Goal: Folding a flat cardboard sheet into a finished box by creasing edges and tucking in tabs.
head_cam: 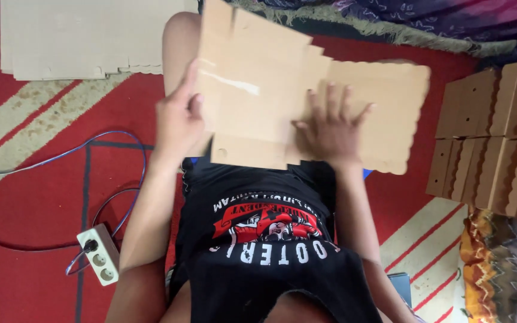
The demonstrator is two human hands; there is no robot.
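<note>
Folding a flat cardboard blank [258,90] across the lap, centre of the frame. Left hand [178,119] pinches the blank's left edge, thumb up along the fold line, fingers curled behind the panel. Right hand [329,125] lies spread and pressed flat on the middle of the sheet, holding it down where the scalloped flap [390,113] runs off to the right.

Progress, as I judge it: the blank is only partly shaped. One side panel is bent up at the left; the scalloped flap lies flat, no box walls closed yet.

Upper left of the frame: a stack of unfolded sheets [79,39] on the red carpet [25,275]. Right edge: rows of finished folded boxes [492,137], so a good number look done. Lower left: a white power strip [100,254] with a blue cable [115,173].
</note>
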